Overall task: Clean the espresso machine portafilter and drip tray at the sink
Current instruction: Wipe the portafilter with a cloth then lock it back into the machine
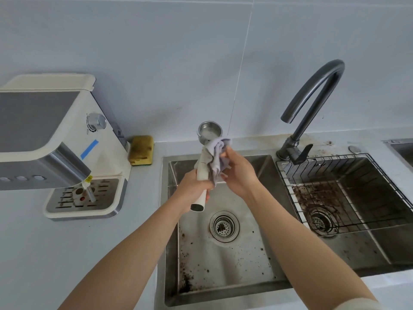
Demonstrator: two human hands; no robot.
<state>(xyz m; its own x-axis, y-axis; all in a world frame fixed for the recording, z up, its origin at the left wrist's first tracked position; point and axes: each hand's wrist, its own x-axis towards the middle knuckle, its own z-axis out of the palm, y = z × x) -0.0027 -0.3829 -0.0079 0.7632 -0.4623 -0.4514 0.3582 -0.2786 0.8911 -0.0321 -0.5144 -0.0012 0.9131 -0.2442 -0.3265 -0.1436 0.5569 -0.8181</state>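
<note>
Drip tray [86, 199] sat in espresso machine [51, 139], far left of grip. Left hand [193, 191] wrapped portafilter [204, 168] handle above sink [223, 253]. Right hand [240, 173] pinched cloth [218, 157] against its neck, beneath basket.

A stained yellow sponge [141, 150] leans against the wall on the pale surface [44, 253], well apart from the wire rack [342, 189].
</note>
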